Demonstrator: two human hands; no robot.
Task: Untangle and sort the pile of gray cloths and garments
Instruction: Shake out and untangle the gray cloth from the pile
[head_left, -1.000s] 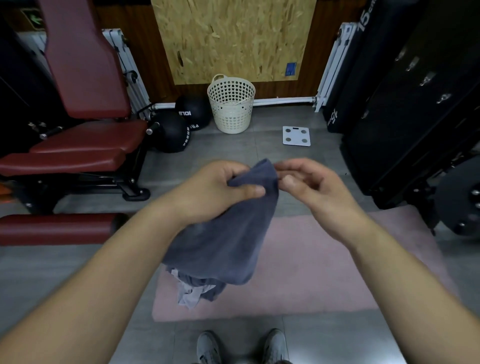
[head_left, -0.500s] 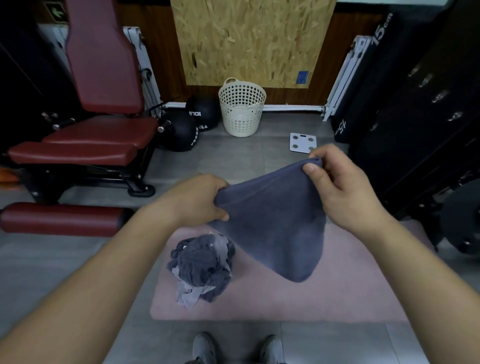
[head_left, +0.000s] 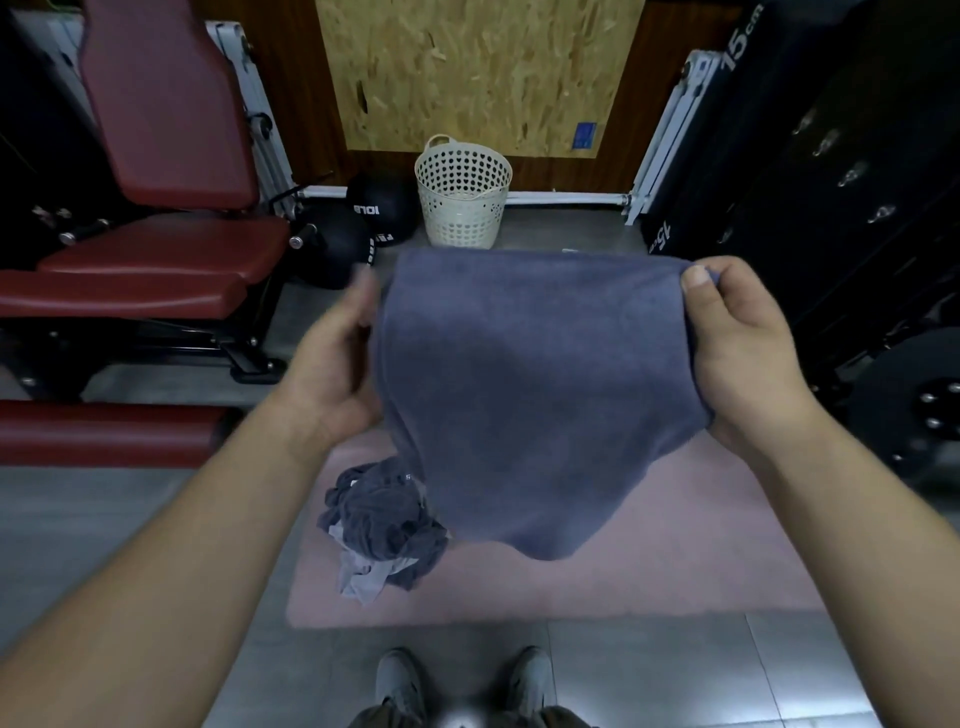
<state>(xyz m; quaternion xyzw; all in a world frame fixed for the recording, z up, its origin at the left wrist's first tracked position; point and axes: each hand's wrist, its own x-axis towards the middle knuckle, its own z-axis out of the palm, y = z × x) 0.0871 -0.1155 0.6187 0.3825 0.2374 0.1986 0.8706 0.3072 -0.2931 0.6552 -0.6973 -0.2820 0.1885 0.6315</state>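
Observation:
A gray towel (head_left: 530, 395) hangs spread out in front of me at chest height. My right hand (head_left: 748, 358) pinches its top right corner, thumb on the near face. My left hand (head_left: 337, 374) holds the towel's left edge, its fingers hidden behind the cloth and blurred. Below the towel, a tangled pile of gray cloths and garments (head_left: 382, 530) lies on the left part of a pink mat (head_left: 649, 566); a lighter gray piece sticks out of its lower side.
A cream perforated laundry basket (head_left: 462, 200) stands by the far wall. A red padded gym bench (head_left: 145, 228) fills the left, with black medicine balls (head_left: 358, 228) beside it. Black plyo boxes and a weight plate (head_left: 831, 208) line the right. My shoes (head_left: 457, 686) are at the mat's near edge.
My hands have drawn apart, stretching the towel out flat and wide; the towel now hangs higher and covers more of the view, and the white scale on the floor is hidden behind it.

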